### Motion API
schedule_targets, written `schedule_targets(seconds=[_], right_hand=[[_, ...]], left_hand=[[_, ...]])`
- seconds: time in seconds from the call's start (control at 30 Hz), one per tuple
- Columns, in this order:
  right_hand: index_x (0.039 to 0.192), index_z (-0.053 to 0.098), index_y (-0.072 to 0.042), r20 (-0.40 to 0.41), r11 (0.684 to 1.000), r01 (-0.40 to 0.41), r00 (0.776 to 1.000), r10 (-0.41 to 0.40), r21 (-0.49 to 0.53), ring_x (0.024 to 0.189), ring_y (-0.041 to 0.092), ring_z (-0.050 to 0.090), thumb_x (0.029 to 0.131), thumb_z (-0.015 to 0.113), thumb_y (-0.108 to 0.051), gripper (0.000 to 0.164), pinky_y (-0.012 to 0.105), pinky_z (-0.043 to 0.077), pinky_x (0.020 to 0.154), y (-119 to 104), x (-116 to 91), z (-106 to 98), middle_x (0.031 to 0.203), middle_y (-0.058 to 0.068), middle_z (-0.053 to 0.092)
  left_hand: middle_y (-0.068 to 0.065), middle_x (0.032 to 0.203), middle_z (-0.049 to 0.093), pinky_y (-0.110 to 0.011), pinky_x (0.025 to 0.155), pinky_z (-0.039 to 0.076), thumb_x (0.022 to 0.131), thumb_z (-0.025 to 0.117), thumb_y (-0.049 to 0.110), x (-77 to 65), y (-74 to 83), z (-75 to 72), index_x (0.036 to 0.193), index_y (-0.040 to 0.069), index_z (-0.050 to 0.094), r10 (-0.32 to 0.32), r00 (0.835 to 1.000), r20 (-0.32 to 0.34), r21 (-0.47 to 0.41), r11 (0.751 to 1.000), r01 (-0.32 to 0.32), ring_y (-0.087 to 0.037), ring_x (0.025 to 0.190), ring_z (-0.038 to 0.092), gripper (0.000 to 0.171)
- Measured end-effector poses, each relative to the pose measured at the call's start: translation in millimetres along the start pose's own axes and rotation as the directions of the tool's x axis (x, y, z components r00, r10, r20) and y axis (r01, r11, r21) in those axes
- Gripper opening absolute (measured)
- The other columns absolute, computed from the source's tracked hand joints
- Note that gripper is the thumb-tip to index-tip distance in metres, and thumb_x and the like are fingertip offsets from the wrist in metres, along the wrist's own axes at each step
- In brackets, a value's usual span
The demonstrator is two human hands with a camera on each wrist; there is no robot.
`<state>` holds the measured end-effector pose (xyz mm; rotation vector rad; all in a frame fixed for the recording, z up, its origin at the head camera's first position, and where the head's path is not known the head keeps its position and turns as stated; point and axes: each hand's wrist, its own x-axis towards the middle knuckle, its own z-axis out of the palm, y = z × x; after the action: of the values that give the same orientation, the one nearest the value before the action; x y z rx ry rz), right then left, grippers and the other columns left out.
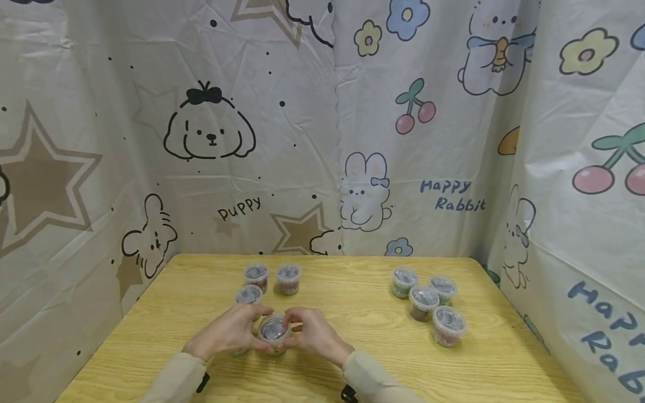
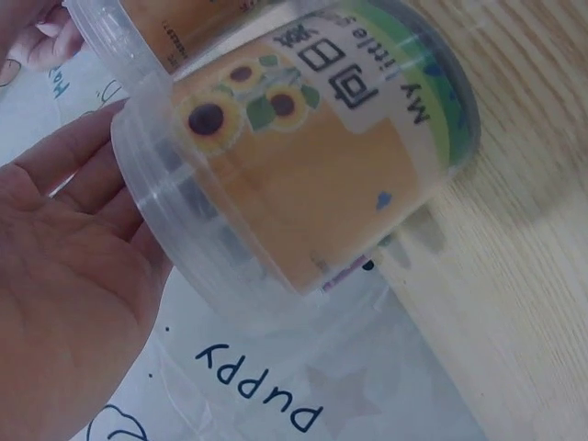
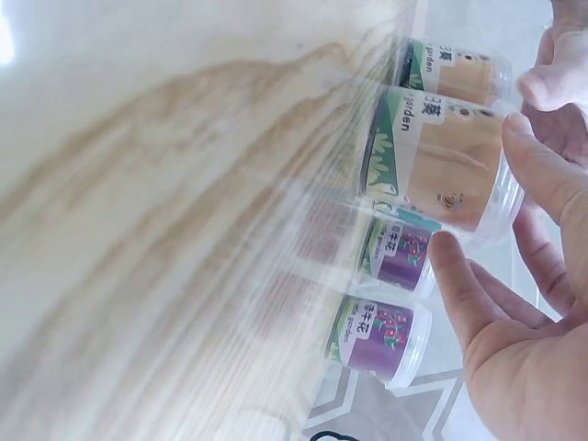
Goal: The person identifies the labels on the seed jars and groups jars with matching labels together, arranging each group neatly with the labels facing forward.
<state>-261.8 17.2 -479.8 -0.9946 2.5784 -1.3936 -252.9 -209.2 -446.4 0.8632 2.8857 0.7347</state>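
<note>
A small clear-lidded plastic tub (image 1: 274, 329) with an orange body and sunflower label is between both hands at the table's near middle. My left hand (image 1: 229, 331) holds its left side with thumb and fingers. The right hand (image 1: 318, 337) grips the opposite side, thumb and fingers on the rim in the right wrist view. Whether the tub (image 3: 441, 165) touches the table, I cannot tell. A second sunflower tub (image 2: 312, 156) stands close beside it, mostly hidden under the left hand in the head view.
Behind the hands stand three lidded tubs, one at the left (image 1: 248, 294) and two farther back (image 1: 256, 275) (image 1: 288, 279). Several more tubs (image 1: 424, 302) are grouped on the right of the wooden table (image 1: 353, 358). Printed curtains (image 1: 302, 184) enclose the back and sides.
</note>
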Motion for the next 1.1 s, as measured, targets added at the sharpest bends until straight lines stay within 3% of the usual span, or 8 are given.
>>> schedule_targets(seconds=[0.17,0.4,0.5,0.63,0.7,0.9,1.1], right_hand=[[0.109,0.065,-0.012,-0.019,0.998,-0.062,0.998,0.062,-0.008,0.111,0.024,0.066,0.075,0.086,-0.024,0.042,0.026,0.056,0.089,2,-2,-7,0.116,0.002,0.067],[0.109,0.069,-0.009,-0.081,0.998,-0.062,0.995,0.061,-0.014,0.108,0.026,0.066,0.086,0.077,-0.019,0.026,0.033,0.056,0.092,12,-10,-22,0.112,0.003,0.07],[0.106,0.07,-0.01,-0.12,0.996,-0.08,0.99,0.077,-0.027,0.106,0.026,0.067,0.089,0.073,-0.02,0.02,0.037,0.056,0.092,16,-15,-29,0.11,0.003,0.071],[0.104,0.071,-0.011,-0.177,0.995,-0.095,0.98,0.086,-0.042,0.102,0.025,0.068,0.092,0.069,-0.02,0.015,0.041,0.057,0.089,21,-22,-41,0.106,0.003,0.072],[0.103,0.071,-0.012,-0.206,0.993,-0.105,0.974,0.093,-0.046,0.099,0.024,0.069,0.094,0.068,-0.021,0.013,0.04,0.058,0.086,22,-25,-48,0.104,0.003,0.073],[0.1,0.072,-0.016,-0.284,0.988,-0.144,0.951,0.12,-0.064,0.094,0.02,0.07,0.096,0.064,-0.021,0.01,0.038,0.059,0.083,25,-37,-71,0.1,0.002,0.073],[0.099,0.072,-0.014,-0.36,0.976,-0.209,0.916,0.174,-0.059,0.096,0.021,0.07,0.094,0.066,-0.016,0.008,0.04,0.058,0.086,35,-53,-91,0.101,0.003,0.073]], left_hand=[[-0.01,0.133,0.063,-0.051,0.1,0.05,0.076,0.068,0.069,3.1,8.9,6.5,0.133,0.006,0.06,-0.056,0.997,-0.054,0.0,0.998,0.056,-0.03,0.122,0.059,0.086],[-0.011,0.129,0.064,-0.049,0.096,0.052,0.084,0.065,0.064,12.8,29.6,20.9,0.131,0.004,0.061,-0.063,0.986,-0.152,-0.003,0.998,0.064,-0.03,0.119,0.061,0.076],[-0.013,0.125,0.067,-0.046,0.092,0.055,0.088,0.068,0.05,18.2,37.9,25.0,0.128,0.002,0.062,-0.019,0.983,-0.185,0.01,1.0,0.022,-0.029,0.113,0.064,0.063],[-0.014,0.115,0.07,-0.031,0.072,0.06,0.091,0.07,0.037,26.9,49.0,31.6,0.123,-0.001,0.064,0.051,0.976,-0.214,0.022,0.999,-0.047,-0.018,0.085,0.071,0.05],[-0.014,0.112,0.072,-0.029,0.07,0.06,0.091,0.07,0.034,31.3,55.3,35.5,0.12,-0.001,0.066,0.071,0.97,-0.234,0.031,0.997,-0.066,-0.017,0.081,0.072,0.045],[-0.008,0.111,0.073,-0.036,0.08,0.059,0.092,0.069,0.034,47.2,73.4,47.1,0.115,0.005,0.07,0.046,0.959,-0.281,0.069,0.997,-0.027,-0.022,0.097,0.07,0.037],[-0.009,0.109,0.073,-0.038,0.081,0.059,0.091,0.071,0.031,67.7,94.1,59.1,0.111,0.005,0.071,0.0,0.942,-0.336,-0.003,1.0,-0.001,-0.025,0.1,0.07,0.033]])
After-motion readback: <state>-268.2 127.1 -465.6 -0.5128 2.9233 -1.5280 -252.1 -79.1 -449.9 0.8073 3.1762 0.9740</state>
